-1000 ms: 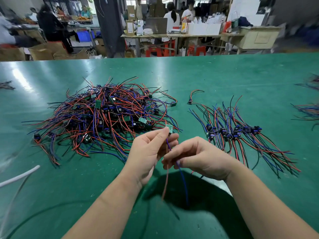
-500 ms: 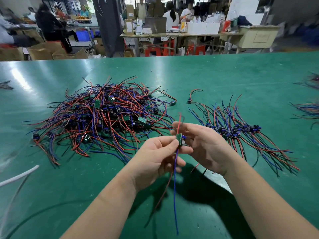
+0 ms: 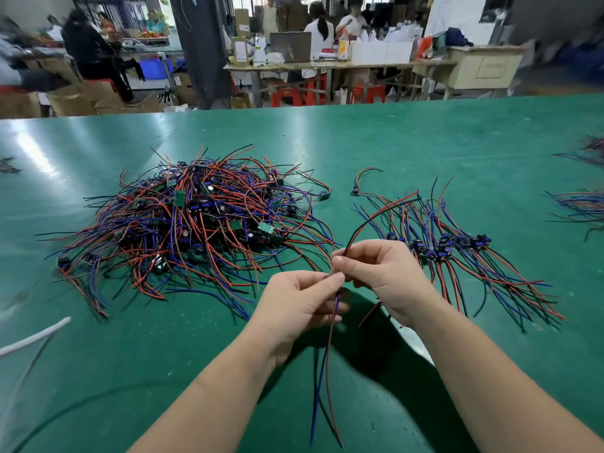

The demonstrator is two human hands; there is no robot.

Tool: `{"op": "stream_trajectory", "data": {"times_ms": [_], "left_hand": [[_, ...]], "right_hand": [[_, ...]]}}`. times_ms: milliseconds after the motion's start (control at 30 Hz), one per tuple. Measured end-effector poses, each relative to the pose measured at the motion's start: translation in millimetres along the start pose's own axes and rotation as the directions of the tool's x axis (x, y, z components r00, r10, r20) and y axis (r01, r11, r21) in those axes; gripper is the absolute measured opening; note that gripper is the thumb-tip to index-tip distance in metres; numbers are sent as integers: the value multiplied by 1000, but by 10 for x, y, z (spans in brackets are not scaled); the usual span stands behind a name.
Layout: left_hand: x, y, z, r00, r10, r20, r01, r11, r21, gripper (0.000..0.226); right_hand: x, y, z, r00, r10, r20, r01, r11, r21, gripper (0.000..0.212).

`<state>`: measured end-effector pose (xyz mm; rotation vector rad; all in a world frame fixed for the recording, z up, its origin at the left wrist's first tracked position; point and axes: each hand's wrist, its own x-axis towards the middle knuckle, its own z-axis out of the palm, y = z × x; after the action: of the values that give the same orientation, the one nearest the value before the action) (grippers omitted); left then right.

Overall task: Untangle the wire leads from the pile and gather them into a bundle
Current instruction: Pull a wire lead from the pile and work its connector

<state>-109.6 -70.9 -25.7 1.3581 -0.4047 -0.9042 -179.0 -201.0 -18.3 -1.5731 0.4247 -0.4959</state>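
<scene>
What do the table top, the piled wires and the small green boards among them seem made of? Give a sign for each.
Table top: probably a smooth rubber or plastic mat; it shows soft glare. Wires: likely plastic-coated, matte red, blue and black; they bend in loose curves. Green boards: apparently rigid circuit board; flat, straight-edged.

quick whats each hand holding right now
Left hand: grips the wire lead just above its hanging blue and red wires.
Right hand: pinches the same wire lead below its red and black wires.
</scene>
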Motion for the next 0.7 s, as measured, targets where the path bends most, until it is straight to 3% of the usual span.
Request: {"op": "stream_trajectory", "data": {"times_ms": [100,267,433,533,633,700], "left_hand": [[-21,1,1,999,5,52,-7,999,54,8],[-133,15,-2,919,-159,360,84,973,216,7],[-155,39,-59,846,-240,475,107,951,290,5],[-161,63,-115,807,-264,529,109,946,306,5],[-163,74,-135,785,-207,584,94,971,218,6],[-155,98,-126,815,-106,570,84,994,66,12]], "right_hand": [[17,-3,-11,996,4,-92,-3,1000,10,13],[104,-79,-298,923,76,-376,0,980,197,16],[102,-13,-318,909,111,-401,-4,966,258,12],[107,-30,-337,882,85,-463,50,961,270,19],[152,-23,-348,893,173,-415,-50,955,291,39],[172,-11,-312,897,271,-348,-165,938,305,43]]}}
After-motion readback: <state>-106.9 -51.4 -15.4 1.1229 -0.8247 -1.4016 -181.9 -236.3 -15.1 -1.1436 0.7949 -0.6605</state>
